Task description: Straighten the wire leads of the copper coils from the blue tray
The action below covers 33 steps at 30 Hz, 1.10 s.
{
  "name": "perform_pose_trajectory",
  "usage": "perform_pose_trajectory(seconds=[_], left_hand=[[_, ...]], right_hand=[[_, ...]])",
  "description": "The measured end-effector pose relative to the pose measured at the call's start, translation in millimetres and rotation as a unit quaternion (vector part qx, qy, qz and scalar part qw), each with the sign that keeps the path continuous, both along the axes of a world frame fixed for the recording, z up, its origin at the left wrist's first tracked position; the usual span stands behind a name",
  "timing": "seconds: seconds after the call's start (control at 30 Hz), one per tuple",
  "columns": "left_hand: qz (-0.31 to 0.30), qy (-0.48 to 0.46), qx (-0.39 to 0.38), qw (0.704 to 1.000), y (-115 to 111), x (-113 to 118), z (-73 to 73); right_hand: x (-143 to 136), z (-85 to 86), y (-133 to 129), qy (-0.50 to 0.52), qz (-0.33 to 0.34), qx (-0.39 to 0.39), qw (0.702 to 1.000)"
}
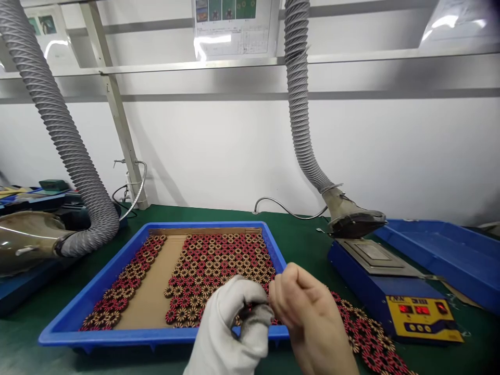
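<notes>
My left hand [234,328], in a white glove with darkened fingertips, is closed in front of the blue tray's near edge. Against its fingertips on the right is my bare right hand [307,317], also closed. Whatever the fingers of either hand hold is hidden or too small to name. Behind them, the blue tray [117,338] has cardboard on its bottom and many small ring-shaped parts [219,265] in red-black and tan-black, packed in a wide block and a strip at the left.
More ring parts [367,333] lie right of my right hand. Beyond them stands a blue device [390,291] with a hot-looking plate and yellow display panel, under a hose nozzle [351,216]. Another blue tray [449,250] is at far right. A second hose [58,120] hangs at left.
</notes>
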<state>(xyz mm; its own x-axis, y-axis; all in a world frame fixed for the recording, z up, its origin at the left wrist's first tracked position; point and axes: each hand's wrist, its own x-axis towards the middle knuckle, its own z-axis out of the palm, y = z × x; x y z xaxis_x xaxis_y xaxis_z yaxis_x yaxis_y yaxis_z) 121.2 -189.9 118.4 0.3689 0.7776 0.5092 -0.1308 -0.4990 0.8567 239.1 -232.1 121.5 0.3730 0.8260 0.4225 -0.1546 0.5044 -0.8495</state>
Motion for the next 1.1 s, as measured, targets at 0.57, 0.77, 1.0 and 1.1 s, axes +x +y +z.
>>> perform_pose_trajectory(seconds=[0.57,0.77,1.0,1.1], left_hand=[[0.131,0.060,0.224,0.964,5,-6,-6.4],[0.147,0.078,0.257,0.952,6,-12,-5.4],[0.158,0.064,0.249,0.953,4,-12,-3.2],[0.140,0.078,0.268,0.950,6,-13,-4.0]], right_hand=[[13,5.0,-4,-0.390,-0.109,0.155,0.901],[8,3.1,-10,-0.267,-0.164,0.097,0.945],[15,3.0,1,-0.359,-0.083,0.223,0.902],[17,3.3,2,-0.397,-0.087,0.235,0.883]])
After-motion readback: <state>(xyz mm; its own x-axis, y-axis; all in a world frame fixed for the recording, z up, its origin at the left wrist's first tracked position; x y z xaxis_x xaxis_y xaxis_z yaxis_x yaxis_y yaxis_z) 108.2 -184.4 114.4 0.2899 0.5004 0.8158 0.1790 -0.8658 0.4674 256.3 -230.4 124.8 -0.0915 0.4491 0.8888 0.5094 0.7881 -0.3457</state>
